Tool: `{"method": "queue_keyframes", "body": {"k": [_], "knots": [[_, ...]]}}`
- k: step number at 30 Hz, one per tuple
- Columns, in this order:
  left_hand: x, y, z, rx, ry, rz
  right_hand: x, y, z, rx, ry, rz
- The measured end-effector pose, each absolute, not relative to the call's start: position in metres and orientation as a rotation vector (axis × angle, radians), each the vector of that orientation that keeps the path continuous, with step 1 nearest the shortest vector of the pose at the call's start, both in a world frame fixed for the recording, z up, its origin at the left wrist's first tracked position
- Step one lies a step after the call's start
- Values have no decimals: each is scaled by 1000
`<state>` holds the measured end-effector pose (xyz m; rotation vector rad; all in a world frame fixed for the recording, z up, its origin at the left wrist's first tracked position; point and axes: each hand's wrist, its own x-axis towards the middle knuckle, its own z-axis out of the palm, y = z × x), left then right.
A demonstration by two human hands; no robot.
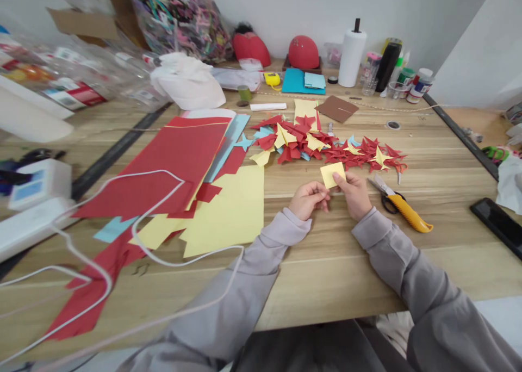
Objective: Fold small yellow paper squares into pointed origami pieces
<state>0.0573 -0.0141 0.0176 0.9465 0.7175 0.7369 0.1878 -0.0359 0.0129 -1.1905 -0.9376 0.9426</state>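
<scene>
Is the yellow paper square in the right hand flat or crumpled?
Flat: the small yellow paper square in the right hand shows a smooth face and straight edges. Whether it's doubled cannot be told.

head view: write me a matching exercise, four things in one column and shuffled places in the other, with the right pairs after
1. small yellow square
2. phone
3. brown sheet
4. large red sheet

a. beyond the paper heap
b. crossed by a white cable
c. pinched in the right hand
d. lying at far right

Pairs: 1-c, 2-d, 3-a, 4-b
</scene>
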Motion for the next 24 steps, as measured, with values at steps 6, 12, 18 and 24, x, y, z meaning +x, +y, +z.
{"method": "queue_keyframes", "body": {"k": [6, 12, 18, 24], "knots": [[57, -15, 17, 946, 718, 761, 188, -36, 14, -1187, -904, 955], [60, -16, 14, 1022, 737, 836, 187, -38, 14, -1181, -996, 939], [59, -16, 14, 1070, 745, 876, 187, -38, 13, -1167, -1034, 996], [59, -15, 13, 1087, 747, 855, 187, -40, 15, -1140, -1052, 1054]]}}
